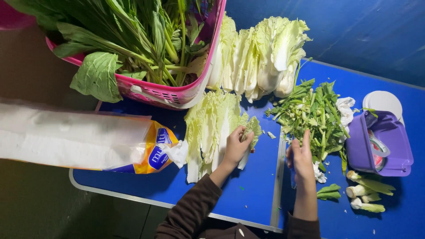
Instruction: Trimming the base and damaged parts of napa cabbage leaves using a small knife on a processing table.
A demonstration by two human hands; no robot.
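The left hand [237,146] is curled closed on the top edge of a napa cabbage leaf [211,128] lying on the blue table [252,190], its long axis running from the pale stalk end near the table's front edge up toward the pink basket [168,95]. The right hand [302,157] stands edge-on, fingers nearly straight, touching the pile of cut green stems [312,117]. I cannot tell whether it grips anything.

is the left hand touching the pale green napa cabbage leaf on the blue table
Touching. The head view shows the left hand with fingers curled around a pale green napa cabbage leaf, no gap between them.
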